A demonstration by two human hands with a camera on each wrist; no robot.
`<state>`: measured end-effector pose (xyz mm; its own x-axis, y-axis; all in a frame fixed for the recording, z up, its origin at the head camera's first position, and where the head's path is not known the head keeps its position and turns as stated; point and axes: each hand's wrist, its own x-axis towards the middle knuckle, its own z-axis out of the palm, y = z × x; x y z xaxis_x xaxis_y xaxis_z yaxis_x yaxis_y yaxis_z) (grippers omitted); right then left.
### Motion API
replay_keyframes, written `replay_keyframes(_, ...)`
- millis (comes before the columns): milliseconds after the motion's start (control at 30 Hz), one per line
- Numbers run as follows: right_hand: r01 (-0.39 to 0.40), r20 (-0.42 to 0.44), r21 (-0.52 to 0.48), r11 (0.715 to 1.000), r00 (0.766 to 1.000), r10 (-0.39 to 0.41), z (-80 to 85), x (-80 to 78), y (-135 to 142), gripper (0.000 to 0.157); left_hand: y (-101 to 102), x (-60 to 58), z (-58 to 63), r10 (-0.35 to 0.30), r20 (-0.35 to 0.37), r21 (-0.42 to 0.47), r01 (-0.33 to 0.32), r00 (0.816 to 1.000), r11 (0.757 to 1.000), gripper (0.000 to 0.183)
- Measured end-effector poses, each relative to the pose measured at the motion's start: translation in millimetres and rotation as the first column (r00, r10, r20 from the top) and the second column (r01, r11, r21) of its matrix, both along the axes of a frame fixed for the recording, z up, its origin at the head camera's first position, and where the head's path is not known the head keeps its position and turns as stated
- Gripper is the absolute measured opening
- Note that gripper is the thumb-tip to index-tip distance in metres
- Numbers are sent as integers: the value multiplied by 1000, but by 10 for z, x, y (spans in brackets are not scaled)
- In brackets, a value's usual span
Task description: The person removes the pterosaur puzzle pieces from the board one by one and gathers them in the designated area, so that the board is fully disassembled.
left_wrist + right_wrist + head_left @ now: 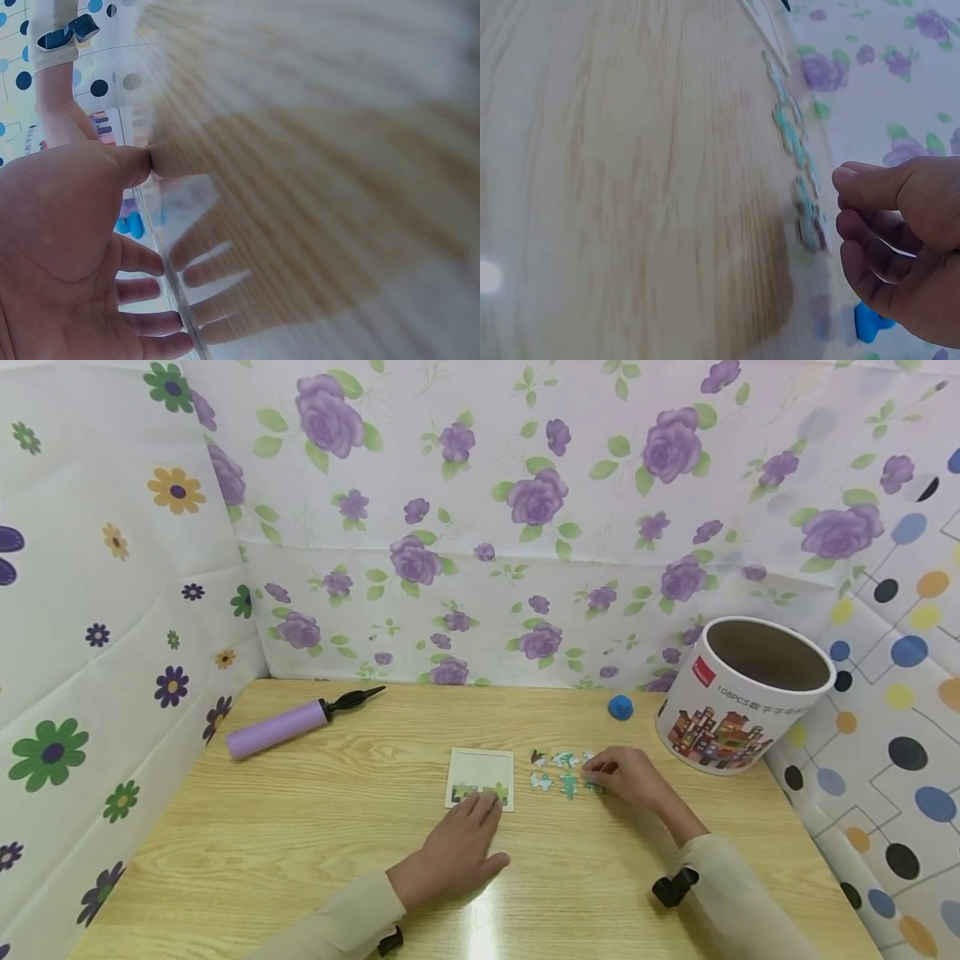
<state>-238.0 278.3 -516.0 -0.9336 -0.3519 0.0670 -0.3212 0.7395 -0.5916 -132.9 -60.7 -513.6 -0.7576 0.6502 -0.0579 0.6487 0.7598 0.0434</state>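
A small square puzzle tray [481, 762] lies on the table, with green puzzle pieces [495, 793] along its near edge. My left hand [457, 852] lies palm down, its straight fingertips on the tray's near edge. To the tray's right, several loose puzzle pieces [567, 785] in white and teal lie in two rows. My right hand [628, 777] hovers over the rightmost ones and partly hides them. In the right wrist view, the thumb and fingers of the right hand [900, 232] are loosely bent just beyond the pieces [799, 142]; no piece shows between them.
A large white bucket [738, 702] with printed buildings stands at the back right. Near it lies a small blue object [620, 707]. A purple hand pump [288, 727] with a black nozzle lies at the back left. Patterned cloth [487, 527] walls the table on three sides.
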Motion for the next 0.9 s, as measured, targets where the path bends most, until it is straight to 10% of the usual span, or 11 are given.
replay_keyframes(900,-273,33,-41,961,961,274,144,-154,-1221,19,91,125,-34,40,52,-22,-39,998,999,84)
